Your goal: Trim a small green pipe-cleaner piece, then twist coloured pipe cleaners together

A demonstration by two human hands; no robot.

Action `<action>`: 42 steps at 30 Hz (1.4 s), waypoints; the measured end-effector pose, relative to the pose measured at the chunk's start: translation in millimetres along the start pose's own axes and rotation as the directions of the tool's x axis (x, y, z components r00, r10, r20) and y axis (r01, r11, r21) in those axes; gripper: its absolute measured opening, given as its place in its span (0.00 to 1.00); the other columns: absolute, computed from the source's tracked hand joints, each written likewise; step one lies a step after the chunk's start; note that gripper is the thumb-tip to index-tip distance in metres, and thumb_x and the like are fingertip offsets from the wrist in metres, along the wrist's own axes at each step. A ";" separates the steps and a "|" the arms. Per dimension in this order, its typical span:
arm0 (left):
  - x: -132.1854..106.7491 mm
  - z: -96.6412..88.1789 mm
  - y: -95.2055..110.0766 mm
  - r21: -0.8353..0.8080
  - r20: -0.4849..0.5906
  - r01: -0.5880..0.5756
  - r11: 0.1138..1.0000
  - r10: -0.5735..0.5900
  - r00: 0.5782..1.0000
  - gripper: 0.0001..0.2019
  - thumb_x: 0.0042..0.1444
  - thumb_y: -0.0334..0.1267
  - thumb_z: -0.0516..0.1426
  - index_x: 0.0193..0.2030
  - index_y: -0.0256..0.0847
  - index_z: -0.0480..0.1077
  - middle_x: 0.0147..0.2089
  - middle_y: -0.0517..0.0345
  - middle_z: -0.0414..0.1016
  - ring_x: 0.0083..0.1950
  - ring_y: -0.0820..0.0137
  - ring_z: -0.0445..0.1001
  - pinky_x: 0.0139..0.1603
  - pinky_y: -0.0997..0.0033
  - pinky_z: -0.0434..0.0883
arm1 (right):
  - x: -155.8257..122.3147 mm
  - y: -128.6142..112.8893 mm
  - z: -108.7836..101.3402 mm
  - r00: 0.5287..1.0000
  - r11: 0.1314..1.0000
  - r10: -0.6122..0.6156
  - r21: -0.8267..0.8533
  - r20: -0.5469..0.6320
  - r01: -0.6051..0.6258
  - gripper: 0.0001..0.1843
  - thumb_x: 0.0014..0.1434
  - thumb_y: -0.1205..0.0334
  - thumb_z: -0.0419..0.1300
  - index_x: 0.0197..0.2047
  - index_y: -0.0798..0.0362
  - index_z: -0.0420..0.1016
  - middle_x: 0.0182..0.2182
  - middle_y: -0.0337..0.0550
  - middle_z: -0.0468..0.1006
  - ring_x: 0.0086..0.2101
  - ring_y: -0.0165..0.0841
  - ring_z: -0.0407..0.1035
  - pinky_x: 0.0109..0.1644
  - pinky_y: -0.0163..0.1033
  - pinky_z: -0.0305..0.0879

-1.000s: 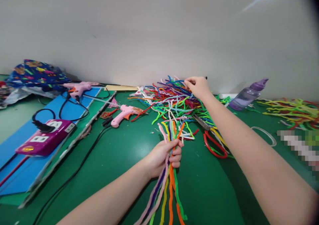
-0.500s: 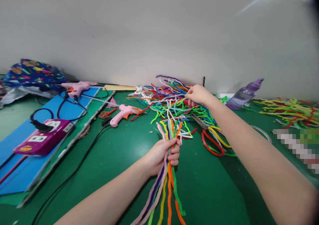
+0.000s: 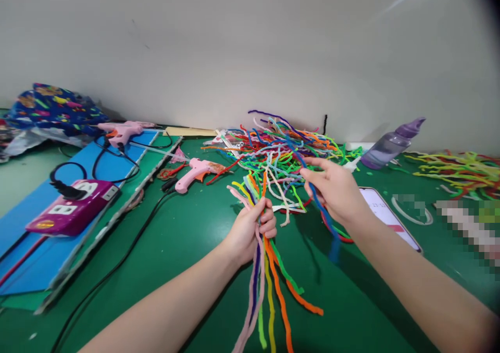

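My left hand [image 3: 253, 231] is closed around a bunch of pipe cleaners [image 3: 270, 285] in pink, purple, yellow, green and orange. Short ends stick up above the fist and long ends hang down below it. To the right, my right hand [image 3: 330, 189] pinches a single blue pipe cleaner [image 3: 318, 203], its lower end blurred. Behind both hands lies a tangled heap of many-coloured pipe cleaners [image 3: 273, 150]. Red loops, partly hidden behind the right hand and the blue pipe cleaner, lie on the green tabletop [image 3: 187, 269].
A pink glue gun [image 3: 195, 173] lies left of the heap, a second glue gun [image 3: 123, 131] behind it. Left stands a purple power strip [image 3: 74, 207] on a blue board. Rightward are a phone [image 3: 390, 217], a purple bottle [image 3: 390, 145] and more pipe cleaners [image 3: 457, 171].
My right hand has come back from the heap toward me, now with a blue pipe cleaner. The phone has come into sight beside the right forearm. My left hand keeps its bunch.
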State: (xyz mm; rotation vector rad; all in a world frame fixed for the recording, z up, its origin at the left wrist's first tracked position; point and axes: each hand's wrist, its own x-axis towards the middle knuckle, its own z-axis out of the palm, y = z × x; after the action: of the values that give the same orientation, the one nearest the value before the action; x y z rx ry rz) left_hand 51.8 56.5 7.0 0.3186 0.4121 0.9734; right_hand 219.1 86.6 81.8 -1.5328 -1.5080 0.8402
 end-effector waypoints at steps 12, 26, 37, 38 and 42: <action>1.5 1.1 -3.5 0.061 -0.060 -0.032 0.998 0.036 0.998 0.10 0.57 0.37 0.55 0.41 0.32 0.70 0.21 0.67 0.54 0.19 0.81 0.55 0.22 0.81 0.62 | -78.5 33.1 44.9 0.913 0.936 0.179 0.224 0.366 -0.273 0.12 0.58 0.51 0.54 0.34 0.48 0.56 0.15 0.29 0.69 0.12 0.24 0.56 0.16 0.29 0.52; 0.3 -0.1 -8.3 0.299 -0.128 0.009 0.954 0.031 0.991 0.11 0.52 0.42 0.60 0.35 0.36 0.70 0.18 0.67 0.56 0.20 0.80 0.57 0.21 0.82 0.57 | -78.3 48.4 45.4 0.881 0.952 0.137 0.187 0.453 -0.244 0.13 0.58 0.50 0.54 0.33 0.48 0.54 0.15 0.27 0.64 0.13 0.24 0.55 0.16 0.29 0.50; 1.4 1.0 -3.4 0.106 -0.085 -0.054 0.993 0.063 0.994 0.07 0.53 0.39 0.58 0.33 0.38 0.65 0.32 0.60 0.68 0.33 0.72 0.71 0.31 0.73 0.71 | -83.3 47.8 48.4 0.899 0.986 -0.060 0.166 0.434 -0.014 0.13 0.51 0.65 0.59 0.37 0.49 0.58 0.24 0.29 0.61 0.18 0.21 0.54 0.21 0.30 0.50; 1.4 0.9 -2.6 0.090 -0.067 -0.055 0.994 0.061 0.996 0.07 0.54 0.39 0.58 0.34 0.39 0.65 0.31 0.61 0.67 0.32 0.72 0.70 0.30 0.73 0.70 | -83.2 47.7 48.2 0.896 0.986 -0.072 0.164 0.438 -0.001 0.13 0.51 0.65 0.58 0.37 0.49 0.58 0.25 0.30 0.61 0.18 0.21 0.54 0.21 0.30 0.50; 0.9 1.8 0.8 0.076 -0.020 -0.106 0.991 0.108 0.994 0.06 0.57 0.38 0.55 0.34 0.39 0.64 0.23 0.65 0.61 0.25 0.77 0.65 0.26 0.78 0.67 | -81.8 47.1 46.9 0.882 0.985 -0.087 0.173 0.463 0.006 0.11 0.53 0.65 0.56 0.39 0.49 0.58 0.28 0.33 0.62 0.22 0.23 0.56 0.24 0.30 0.54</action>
State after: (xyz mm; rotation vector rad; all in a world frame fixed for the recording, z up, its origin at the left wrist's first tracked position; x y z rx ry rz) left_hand 52.5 57.6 8.8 0.4008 0.4577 1.0690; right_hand 193.7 11.6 12.3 -1.2137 -1.7523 1.3463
